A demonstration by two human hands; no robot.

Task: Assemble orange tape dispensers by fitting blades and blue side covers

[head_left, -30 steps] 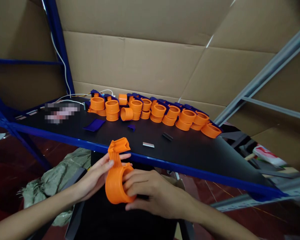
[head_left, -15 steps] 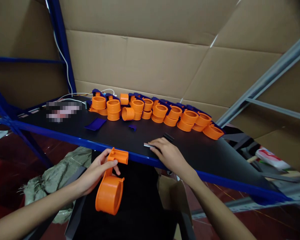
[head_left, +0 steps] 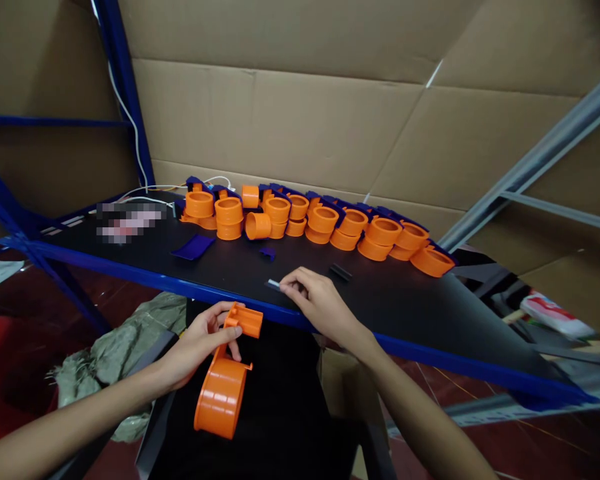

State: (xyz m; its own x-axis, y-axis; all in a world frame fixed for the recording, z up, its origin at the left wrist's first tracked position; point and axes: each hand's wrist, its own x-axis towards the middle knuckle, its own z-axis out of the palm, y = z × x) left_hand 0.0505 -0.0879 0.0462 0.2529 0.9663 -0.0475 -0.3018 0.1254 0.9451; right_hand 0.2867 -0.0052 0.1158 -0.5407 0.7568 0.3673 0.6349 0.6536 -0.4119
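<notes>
My left hand [head_left: 206,341] is closed around the upper bracket of an orange plastic ring part [head_left: 221,399], held over my lap in front of the table edge. Its ring hangs below my fingers and the bracket's open channel points right. Resting at the front of the black tabletop, my right hand [head_left: 316,293] has its fingers pinched at the end of a small pale strip [head_left: 273,284]. Beyond that hand lies a short black bar [head_left: 341,272]. A small blue plastic piece [head_left: 267,253] and a flat blue plate [head_left: 194,247] lie farther left.
Orange ring parts with blue pieces [head_left: 323,222] stand in a stacked row along the back. A loose orange cylinder [head_left: 258,226] lies on its side among them. The table's blue front edge [head_left: 155,285] runs between me and the tabletop. Cardboard panels [head_left: 290,127] close off the back.
My right hand has slid left along the tabletop together with the pale strip, and its fingers have curled in. My left hand still holds the orange part, almost unmoved.
</notes>
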